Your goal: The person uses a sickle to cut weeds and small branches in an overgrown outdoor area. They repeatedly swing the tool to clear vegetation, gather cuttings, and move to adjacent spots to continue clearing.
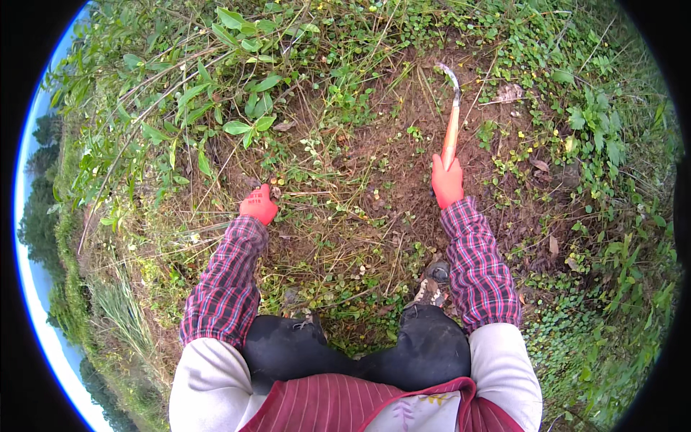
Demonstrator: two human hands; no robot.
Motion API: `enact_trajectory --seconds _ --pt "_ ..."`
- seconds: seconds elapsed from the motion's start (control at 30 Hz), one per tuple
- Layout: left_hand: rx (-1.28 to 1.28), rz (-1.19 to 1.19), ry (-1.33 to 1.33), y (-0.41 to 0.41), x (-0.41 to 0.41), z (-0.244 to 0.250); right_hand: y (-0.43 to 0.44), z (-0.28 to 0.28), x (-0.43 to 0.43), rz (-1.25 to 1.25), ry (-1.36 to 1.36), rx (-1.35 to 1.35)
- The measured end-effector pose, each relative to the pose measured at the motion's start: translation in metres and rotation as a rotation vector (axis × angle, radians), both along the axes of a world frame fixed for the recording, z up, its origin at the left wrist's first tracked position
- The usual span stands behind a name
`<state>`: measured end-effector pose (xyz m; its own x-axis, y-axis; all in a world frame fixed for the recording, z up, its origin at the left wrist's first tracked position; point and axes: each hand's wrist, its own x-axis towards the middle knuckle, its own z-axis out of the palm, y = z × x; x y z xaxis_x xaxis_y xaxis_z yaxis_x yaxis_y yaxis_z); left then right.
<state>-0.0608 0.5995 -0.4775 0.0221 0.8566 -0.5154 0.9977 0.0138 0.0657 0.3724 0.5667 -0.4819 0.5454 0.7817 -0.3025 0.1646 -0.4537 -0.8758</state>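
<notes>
My right hand (448, 182), in a red-orange work glove, is closed around the wooden handle of a sickle (451, 127). The sickle points away from me, and its curved metal blade (452, 81) lies over reddish-brown soil (426, 116). On the left, my left hand (258, 205) wears a matching glove with dark print on its back. Its fingers are curled low at the ground beside a small brown clump (276, 192). Thin dry stems (307, 193) reach to the right from there. The fingertips are hidden, so whether they grip the clump cannot be told.
A leafy shrub (253, 127) with long bare twigs leans over the upper left. Low green weeds (599, 129) cover the right side. My bent knees in black trousers (434, 340) and a shoe (429, 289) are close below my hands. Trees (40, 194) stand far left.
</notes>
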Motion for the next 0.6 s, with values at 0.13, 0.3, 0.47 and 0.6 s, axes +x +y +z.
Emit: enact_trajectory --seconds 0.13,0.3,0.47,0.6 --pt "0.015 0.007 -0.009 0.0 -0.001 -0.001 -0.138 0.034 -0.047 0.222 0.238 -0.249" --pt "-0.006 0.02 -0.017 0.001 0.0 0.002 -0.173 0.063 -0.043 0.26 -0.032 -0.306" --pt "-0.018 0.006 0.001 0.004 0.003 0.0 -0.095 0.049 0.002 0.028 -0.066 -0.032" --pt "-0.014 0.003 0.021 0.003 -0.001 -0.001 0.01 0.058 0.017 -0.026 -0.131 0.079"
